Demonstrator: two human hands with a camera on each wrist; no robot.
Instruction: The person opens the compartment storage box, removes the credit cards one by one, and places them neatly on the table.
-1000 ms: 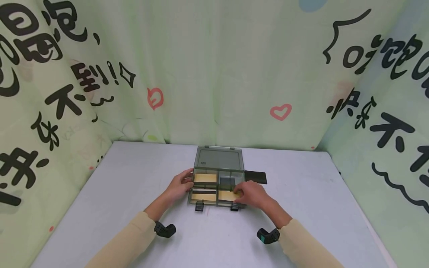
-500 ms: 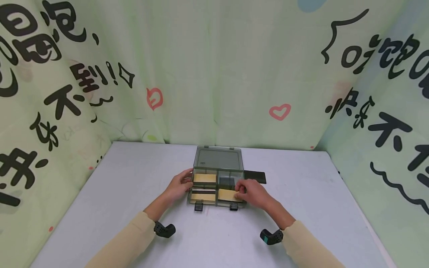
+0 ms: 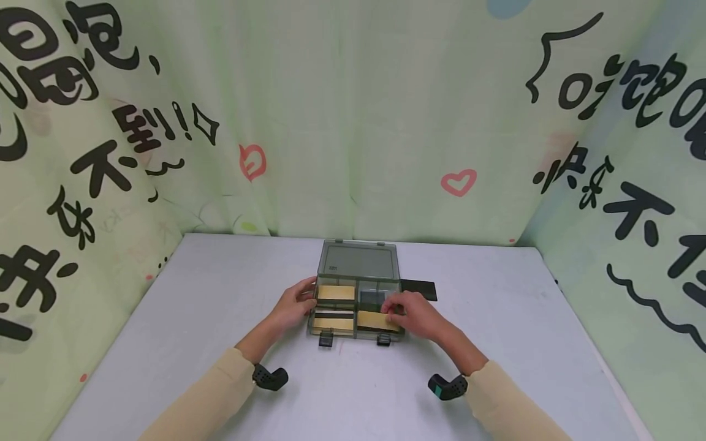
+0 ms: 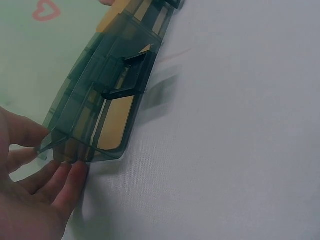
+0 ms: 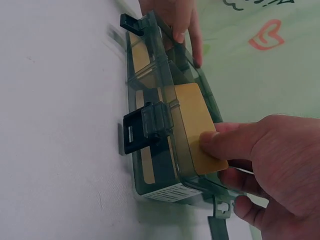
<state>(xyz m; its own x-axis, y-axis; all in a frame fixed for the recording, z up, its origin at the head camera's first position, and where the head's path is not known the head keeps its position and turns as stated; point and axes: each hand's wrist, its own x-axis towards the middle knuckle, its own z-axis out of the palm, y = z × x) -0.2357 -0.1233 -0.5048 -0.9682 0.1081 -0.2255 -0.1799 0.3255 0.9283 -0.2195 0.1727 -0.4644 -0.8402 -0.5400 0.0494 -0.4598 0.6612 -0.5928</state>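
Note:
A see-through grey plastic case [image 3: 355, 308] with its lid [image 3: 361, 260] swung back lies on the table, divided into compartments. In its front right compartment, my right hand [image 3: 415, 314] pinches a gold card [image 5: 195, 125] with rounded corners; the thumb is on the card's face and the fingers are behind it. The card stands tilted above the compartment wall. My left hand [image 3: 294, 304] holds the case's left end, with thumb and fingers at the corner in the left wrist view. Gold pieces [image 3: 336, 293] lie in the left compartments, and the back right one looks dark inside.
A flat black piece [image 3: 419, 290] lies beside the case's right side, partly behind my right hand. Two black latches [image 3: 326, 339] hang at the case's front edge. The white table [image 3: 353, 392] is bordered by printed curtains [image 3: 353, 122] at the back and sides.
My right hand has shifted slightly, and more of the gold card's face shows, with a dark strip now visible under it. My left hand has kept its place on the case.

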